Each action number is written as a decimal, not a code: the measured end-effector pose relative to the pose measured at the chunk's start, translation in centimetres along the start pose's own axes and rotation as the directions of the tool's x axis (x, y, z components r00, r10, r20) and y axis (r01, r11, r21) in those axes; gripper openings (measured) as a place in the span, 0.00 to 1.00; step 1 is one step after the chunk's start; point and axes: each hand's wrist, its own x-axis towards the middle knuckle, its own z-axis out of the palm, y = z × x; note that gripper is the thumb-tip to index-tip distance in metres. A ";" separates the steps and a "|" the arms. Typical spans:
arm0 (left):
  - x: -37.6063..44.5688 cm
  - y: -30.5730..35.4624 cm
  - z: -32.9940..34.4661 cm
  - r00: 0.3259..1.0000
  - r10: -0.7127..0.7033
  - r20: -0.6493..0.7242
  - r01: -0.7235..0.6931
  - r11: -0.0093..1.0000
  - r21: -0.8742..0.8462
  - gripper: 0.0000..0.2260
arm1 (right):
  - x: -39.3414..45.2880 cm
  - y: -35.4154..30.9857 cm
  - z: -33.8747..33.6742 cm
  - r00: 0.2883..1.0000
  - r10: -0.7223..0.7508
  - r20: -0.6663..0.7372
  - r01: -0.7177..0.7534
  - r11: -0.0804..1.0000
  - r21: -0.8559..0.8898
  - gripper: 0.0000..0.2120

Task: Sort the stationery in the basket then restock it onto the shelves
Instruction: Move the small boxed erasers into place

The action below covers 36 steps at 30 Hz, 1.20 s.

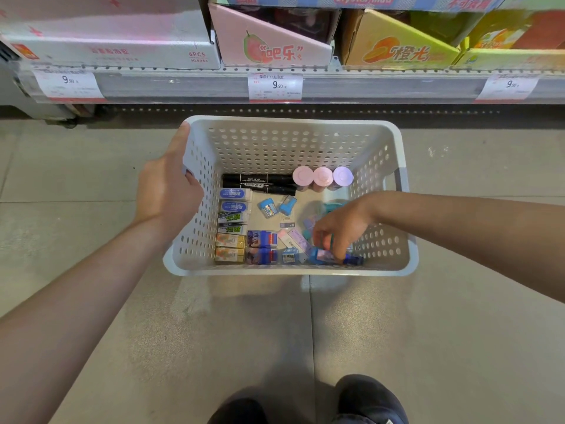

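A: White plastic basket (394,185) stands on the floor (214,332) below the shelf (183,84). Left hand (166,191)?
B: It grips the rim. Right hand (339,228), inside, pinches a blue item (324,257); which one, I cannot tell.

White carton (122,47) showing "6PCS"; top box (360,0) reading "Crystal Mud"; middle price tag (276,86) displaying "9.90"; black markers (258,179) bearing "Permanent Marker".

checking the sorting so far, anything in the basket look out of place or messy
Yes. The erasers sit stacked neatly along the left wall, but the small items near the right hand lie jumbled at odd angles, and two blue sharpeners sit tilted mid-basket.
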 end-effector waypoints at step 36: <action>0.1 -0.1 0.1 1.000 0.010 -0.009 -0.010 1.000 0.011 0.31 | 1.3 -1.0 1.8 0.958 0.288 0.009 -0.283 0.947 -0.154 0.10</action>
